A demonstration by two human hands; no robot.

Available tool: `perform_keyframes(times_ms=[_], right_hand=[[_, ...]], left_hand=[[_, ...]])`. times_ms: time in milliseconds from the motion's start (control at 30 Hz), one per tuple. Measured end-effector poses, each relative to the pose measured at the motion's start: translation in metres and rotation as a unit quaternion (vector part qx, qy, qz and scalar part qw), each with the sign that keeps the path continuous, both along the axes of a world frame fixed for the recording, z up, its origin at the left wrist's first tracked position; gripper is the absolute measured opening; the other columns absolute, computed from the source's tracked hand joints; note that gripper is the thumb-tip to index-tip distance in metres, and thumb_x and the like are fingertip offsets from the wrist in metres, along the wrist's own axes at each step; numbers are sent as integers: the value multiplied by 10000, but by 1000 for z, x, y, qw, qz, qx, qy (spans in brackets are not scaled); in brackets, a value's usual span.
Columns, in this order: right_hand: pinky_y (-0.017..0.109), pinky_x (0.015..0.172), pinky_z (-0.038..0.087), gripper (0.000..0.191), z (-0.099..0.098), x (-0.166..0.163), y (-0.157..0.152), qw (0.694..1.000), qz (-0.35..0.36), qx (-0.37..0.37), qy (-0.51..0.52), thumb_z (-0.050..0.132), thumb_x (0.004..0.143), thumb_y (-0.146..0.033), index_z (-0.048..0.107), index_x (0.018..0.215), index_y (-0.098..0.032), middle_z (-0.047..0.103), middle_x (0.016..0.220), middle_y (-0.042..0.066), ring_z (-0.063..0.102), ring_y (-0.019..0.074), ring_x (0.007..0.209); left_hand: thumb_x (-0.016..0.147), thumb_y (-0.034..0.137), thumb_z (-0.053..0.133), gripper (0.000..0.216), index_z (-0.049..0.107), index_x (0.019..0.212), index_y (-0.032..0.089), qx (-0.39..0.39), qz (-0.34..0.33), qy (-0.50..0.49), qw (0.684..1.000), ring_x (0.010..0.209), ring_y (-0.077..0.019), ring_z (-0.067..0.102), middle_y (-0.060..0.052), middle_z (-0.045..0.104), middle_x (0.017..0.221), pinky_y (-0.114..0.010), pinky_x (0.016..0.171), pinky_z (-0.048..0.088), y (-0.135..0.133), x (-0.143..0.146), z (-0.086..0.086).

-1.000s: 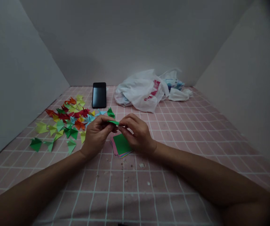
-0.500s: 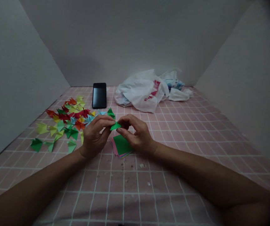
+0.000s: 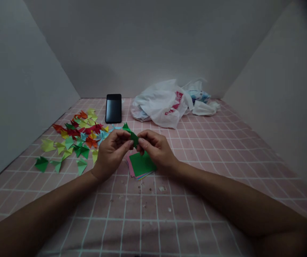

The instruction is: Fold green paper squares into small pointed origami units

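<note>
A small folded green paper (image 3: 134, 139) is pinched between my two hands, in the middle of the view. My left hand (image 3: 114, 151) grips its left side with thumb and fingers. On the right side, my right hand (image 3: 157, 150) holds it between thumb and forefinger. Just below the hands lies a stack of square coloured paper (image 3: 142, 165), a green sheet on top with pink and blue edges showing. Behind my left fingers stands another folded green paper (image 3: 126, 126), partly hidden.
Many folded paper pieces (image 3: 73, 132) in red, yellow, green and blue spread over the left side. A black phone (image 3: 113, 109) lies at the back. Right of it is a white plastic bag (image 3: 161, 101) with red print. Pink checked cloth (image 3: 209, 185) covers the surface, walled on three sides.
The folded green paper has been turned in my fingers, from lying flat and wide to standing narrow and steep. My right hand has shifted slightly, showing more of the stack.
</note>
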State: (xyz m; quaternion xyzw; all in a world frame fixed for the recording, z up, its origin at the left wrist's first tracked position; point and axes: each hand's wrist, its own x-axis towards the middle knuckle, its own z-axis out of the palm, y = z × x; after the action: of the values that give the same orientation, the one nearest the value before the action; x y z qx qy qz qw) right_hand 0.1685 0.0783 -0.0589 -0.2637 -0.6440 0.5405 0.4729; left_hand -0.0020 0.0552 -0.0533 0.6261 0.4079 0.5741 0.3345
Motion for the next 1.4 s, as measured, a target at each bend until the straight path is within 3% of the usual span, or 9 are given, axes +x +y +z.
perform_keyframes(times_ms=[167, 533, 667, 900, 1167, 1400], right_hand=[[231, 578, 462, 164, -1, -2, 2, 994, 18, -96, 48, 613, 909, -331, 621, 872, -171, 645, 702, -24, 572, 77, 567], [221, 572, 498, 150, -10, -7, 7, 974, 33, -189, 124, 678, 838, -303, 599, 868, -179, 672, 683, -40, 608, 75, 537], [217, 571, 499, 138, -10, -8, 8, 971, 31, -197, 129, 688, 819, -266, 596, 867, -177, 684, 676, -39, 616, 78, 535], [224, 571, 498, 147, -11, -8, 7, 970, 19, -205, 131, 700, 813, -260, 589, 876, -186, 701, 679, -34, 618, 87, 541], [215, 566, 489, 161, -11, -9, 6, 970, 23, -204, 127, 725, 798, -279, 602, 839, -183, 690, 681, -35, 605, 79, 544], [219, 592, 510, 170, -10, -7, 5, 973, 38, -190, 122, 708, 844, -319, 619, 824, -175, 695, 721, -21, 616, 78, 568]], left_hand=[[797, 202, 750, 127, 637, 848, 175, -52, 6, -34, 998, 618, -110, 656, 14, 664, 732, -230, 600, 571, 2, 1, 1], [832, 247, 728, 127, 679, 916, 166, -59, 3, -33, 998, 678, -130, 685, -8, 696, 781, -266, 666, 596, -1, 1, 1], [818, 232, 742, 128, 659, 896, 172, -47, 5, -39, 998, 672, -120, 669, 3, 674, 787, -253, 659, 578, -1, 1, -1], [874, 251, 697, 79, 673, 926, 196, -3, 33, 65, 997, 766, -153, 667, -28, 668, 866, -287, 695, 568, -2, -4, -7], [868, 248, 697, 90, 684, 935, 190, 17, 47, 113, 992, 788, -153, 665, -29, 669, 897, -269, 663, 550, -1, -1, -4], [848, 233, 696, 55, 673, 820, 192, 30, 82, 123, 989, 804, -155, 626, -22, 649, 856, -258, 657, 514, 3, -4, -6]])
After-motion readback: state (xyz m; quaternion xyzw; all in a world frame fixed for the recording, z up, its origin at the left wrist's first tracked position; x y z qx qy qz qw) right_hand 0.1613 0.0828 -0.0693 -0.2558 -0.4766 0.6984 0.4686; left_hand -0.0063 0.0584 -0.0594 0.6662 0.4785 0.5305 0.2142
